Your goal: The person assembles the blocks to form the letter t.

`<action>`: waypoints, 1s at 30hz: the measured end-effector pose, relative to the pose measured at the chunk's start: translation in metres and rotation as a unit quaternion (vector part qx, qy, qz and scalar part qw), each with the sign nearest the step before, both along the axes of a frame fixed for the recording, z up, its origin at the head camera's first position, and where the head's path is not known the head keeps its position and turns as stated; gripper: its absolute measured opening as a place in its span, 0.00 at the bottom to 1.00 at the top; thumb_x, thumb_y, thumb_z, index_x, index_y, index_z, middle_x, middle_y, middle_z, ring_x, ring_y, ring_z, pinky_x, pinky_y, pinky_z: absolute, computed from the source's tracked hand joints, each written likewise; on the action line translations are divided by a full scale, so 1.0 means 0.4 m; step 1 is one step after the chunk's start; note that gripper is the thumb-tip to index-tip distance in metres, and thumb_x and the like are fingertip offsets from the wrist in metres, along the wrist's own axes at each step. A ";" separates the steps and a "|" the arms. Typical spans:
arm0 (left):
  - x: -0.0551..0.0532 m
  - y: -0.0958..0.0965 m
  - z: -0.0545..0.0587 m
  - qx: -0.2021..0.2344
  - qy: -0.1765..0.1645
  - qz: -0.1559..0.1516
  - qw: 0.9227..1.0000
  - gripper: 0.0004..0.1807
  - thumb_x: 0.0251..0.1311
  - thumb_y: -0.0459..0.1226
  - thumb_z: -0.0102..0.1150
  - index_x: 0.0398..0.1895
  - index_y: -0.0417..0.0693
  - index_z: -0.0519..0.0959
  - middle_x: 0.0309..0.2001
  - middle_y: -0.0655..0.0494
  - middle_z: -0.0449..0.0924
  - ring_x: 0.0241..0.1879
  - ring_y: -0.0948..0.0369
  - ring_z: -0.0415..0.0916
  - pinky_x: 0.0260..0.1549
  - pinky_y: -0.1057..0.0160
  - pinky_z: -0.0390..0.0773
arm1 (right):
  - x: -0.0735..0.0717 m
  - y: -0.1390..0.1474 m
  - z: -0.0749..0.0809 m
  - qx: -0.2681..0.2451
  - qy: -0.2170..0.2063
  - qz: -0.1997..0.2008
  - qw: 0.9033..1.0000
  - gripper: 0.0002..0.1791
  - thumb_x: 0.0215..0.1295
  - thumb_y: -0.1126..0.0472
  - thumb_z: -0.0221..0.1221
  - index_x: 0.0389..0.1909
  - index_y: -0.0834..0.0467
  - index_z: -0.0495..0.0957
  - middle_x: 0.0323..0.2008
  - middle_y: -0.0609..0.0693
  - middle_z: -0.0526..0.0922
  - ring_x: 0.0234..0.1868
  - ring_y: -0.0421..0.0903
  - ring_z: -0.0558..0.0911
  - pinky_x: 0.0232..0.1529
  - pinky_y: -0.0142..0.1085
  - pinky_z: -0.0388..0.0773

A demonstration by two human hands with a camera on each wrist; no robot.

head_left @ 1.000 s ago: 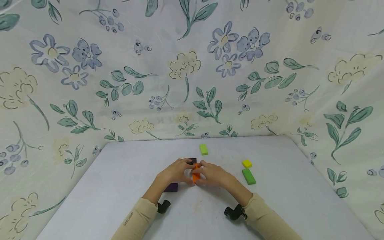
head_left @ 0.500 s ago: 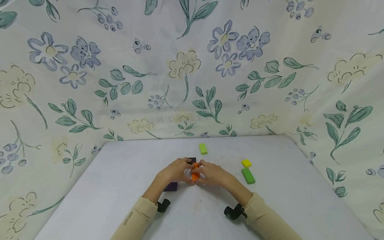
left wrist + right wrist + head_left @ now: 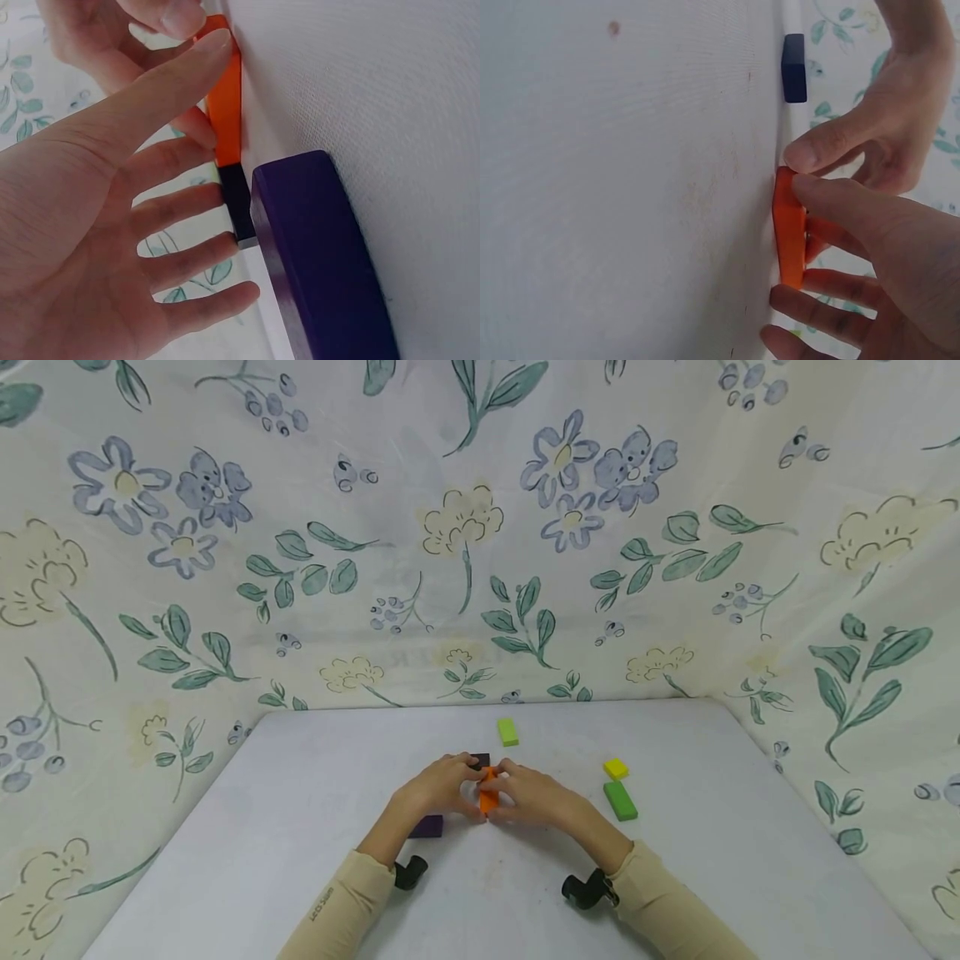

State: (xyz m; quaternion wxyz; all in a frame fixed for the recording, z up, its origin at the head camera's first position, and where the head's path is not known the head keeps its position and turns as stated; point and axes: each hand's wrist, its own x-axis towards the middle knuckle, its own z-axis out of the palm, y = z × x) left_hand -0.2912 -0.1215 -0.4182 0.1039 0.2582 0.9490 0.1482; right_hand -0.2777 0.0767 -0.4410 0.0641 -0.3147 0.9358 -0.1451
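An orange block (image 3: 489, 803) lies on the table between both hands. My left hand (image 3: 441, 787) grips it lengthwise, the thumb at its near end and the index finger toward its far end; the remaining fingers spread past it in the left wrist view. From the other side my right hand (image 3: 538, 797) holds the same block, thumb at the near end. A black block (image 3: 238, 202) sits end to end with the orange one, beside the left fingertips. Nearer, left of the hands, lies a dark purple block (image 3: 427, 827), large in the left wrist view.
Toward the table's back edge lies a lime green block (image 3: 508, 732). At the right, a small yellow block (image 3: 617, 768) is just behind a green block (image 3: 621, 801). Floral cloth (image 3: 465, 635) hangs behind the white table (image 3: 300, 827).
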 end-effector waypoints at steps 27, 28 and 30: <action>0.011 -0.003 0.004 -0.012 0.008 -0.001 1.000 0.39 0.43 0.52 0.77 0.62 0.53 0.78 0.69 0.47 0.69 0.67 0.44 0.66 0.65 0.40 0.68 | 0.004 0.015 0.007 -0.028 -0.041 0.004 0.999 0.28 0.65 0.46 0.62 0.63 0.51 0.75 0.68 0.52 0.69 0.50 0.46 0.80 0.54 0.42 0.81; 0.011 -0.002 0.004 -0.012 0.009 -0.001 1.000 0.39 0.43 0.52 0.77 0.62 0.53 0.78 0.69 0.47 0.69 0.67 0.44 0.66 0.64 0.41 0.68 | 0.003 0.016 0.007 -0.027 -0.042 0.004 0.999 0.28 0.65 0.46 0.62 0.63 0.51 0.75 0.68 0.51 0.69 0.49 0.45 0.80 0.53 0.41 0.81; 0.011 -0.002 0.004 -0.014 0.009 -0.001 1.000 0.39 0.43 0.52 0.77 0.62 0.53 0.78 0.69 0.47 0.68 0.67 0.44 0.66 0.64 0.40 0.69 | 0.001 0.017 0.007 -0.026 -0.045 0.004 0.999 0.28 0.65 0.46 0.62 0.63 0.51 0.75 0.68 0.51 0.69 0.47 0.44 0.80 0.52 0.40 0.82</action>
